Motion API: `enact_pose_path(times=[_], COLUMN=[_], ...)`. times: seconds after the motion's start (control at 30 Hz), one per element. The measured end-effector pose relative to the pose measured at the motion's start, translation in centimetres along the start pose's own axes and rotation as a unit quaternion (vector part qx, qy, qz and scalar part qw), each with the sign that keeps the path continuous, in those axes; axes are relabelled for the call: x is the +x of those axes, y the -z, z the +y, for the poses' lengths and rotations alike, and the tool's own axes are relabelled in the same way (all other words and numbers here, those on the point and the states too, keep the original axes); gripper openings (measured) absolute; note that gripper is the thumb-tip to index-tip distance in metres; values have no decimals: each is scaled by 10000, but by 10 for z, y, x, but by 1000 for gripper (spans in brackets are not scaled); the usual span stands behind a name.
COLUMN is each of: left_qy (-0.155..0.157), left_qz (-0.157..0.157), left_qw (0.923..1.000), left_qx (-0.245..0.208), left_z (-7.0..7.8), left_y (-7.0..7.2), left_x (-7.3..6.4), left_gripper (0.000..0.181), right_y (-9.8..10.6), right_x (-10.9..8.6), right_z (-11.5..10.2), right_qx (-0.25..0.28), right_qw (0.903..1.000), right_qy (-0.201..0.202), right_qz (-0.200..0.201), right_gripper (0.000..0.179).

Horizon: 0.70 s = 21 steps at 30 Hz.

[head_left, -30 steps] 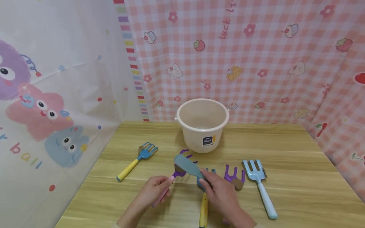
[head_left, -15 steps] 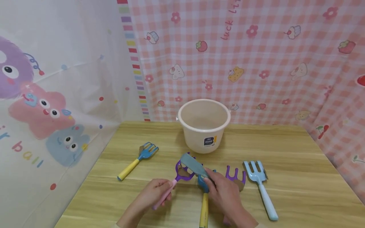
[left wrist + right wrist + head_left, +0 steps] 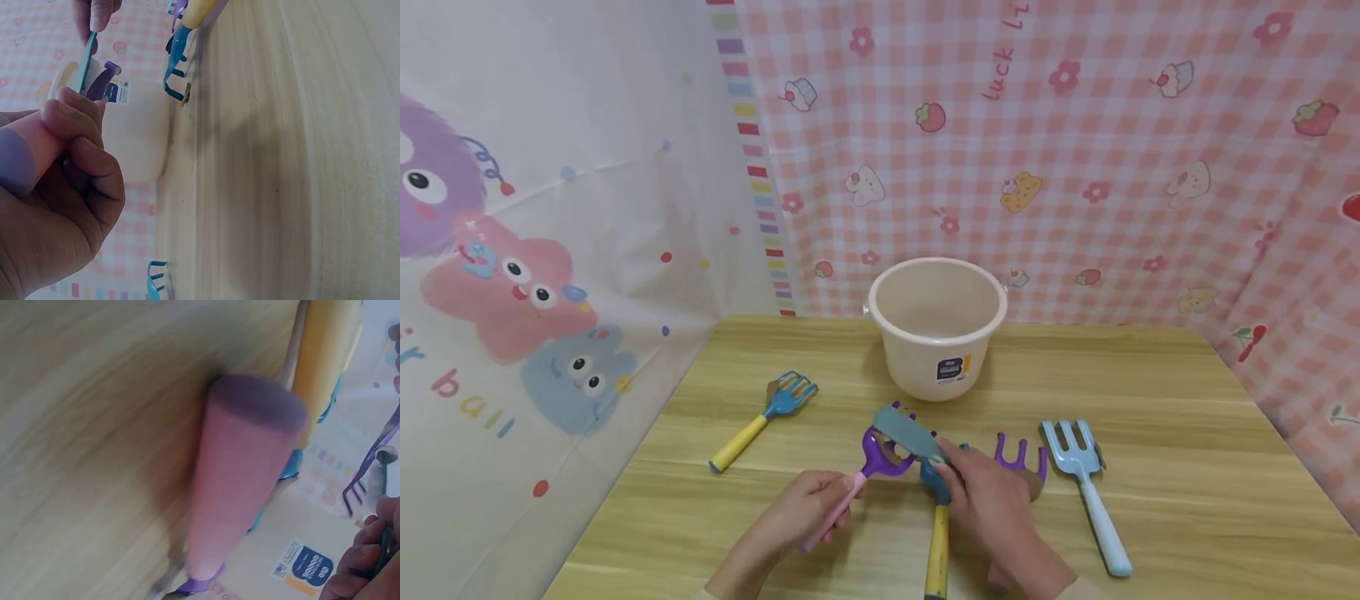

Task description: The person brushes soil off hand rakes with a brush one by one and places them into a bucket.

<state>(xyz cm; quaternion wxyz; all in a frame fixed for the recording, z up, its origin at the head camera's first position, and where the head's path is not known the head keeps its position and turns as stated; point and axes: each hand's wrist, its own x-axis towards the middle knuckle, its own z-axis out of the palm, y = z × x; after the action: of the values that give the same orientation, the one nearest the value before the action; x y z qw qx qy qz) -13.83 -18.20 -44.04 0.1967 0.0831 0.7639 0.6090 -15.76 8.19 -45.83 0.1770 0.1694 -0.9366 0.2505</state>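
My left hand grips the pink handle of a purple hand rake, lifted over the table. Brown matter, perhaps mud, sits on the rake's head. Between the fingers and thumb of my right hand is a flat grey-blue scraper. Its blade lies across the rake's head and covers part of the tines. In the left wrist view the blade appears edge-on as a thin teal strip. My right hand partly hides a second purple hand rake, whose pink handle looms large in the right wrist view.
A cream bucket stands behind the hands. On the wooden table lie a blue fork with a yellow handle at left, another yellow-handled blue fork between my hands, and a light-blue fork at right. Brown patches show on several.
The rake in my left hand has turned and shifted slightly right. The scraper has moved a little right along the rake's head. The other tools stay put.
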Motion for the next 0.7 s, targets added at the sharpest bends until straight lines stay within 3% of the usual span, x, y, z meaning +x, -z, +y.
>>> enact_pose_path(times=[0.33,0.5,0.7], left_qy=[79,65,89], left_qz=[-30,36,85], left_qw=[9998,10000,9997], left_qx=[-156,-64,216], left_z=[-7,-4,-1], left_y=[5,3,-1], left_x=[0,0,-2], left_gripper=[36,37,37], right_y=[1,-2,-5], right_x=[0,-3,-2], right_z=[-5,-14,-13], right_qx=[279,35,-113], right_qw=[9991,9986,9994], right_qy=[278,535,336], right_qz=[137,-29,-24], right_gripper=[34,33,34])
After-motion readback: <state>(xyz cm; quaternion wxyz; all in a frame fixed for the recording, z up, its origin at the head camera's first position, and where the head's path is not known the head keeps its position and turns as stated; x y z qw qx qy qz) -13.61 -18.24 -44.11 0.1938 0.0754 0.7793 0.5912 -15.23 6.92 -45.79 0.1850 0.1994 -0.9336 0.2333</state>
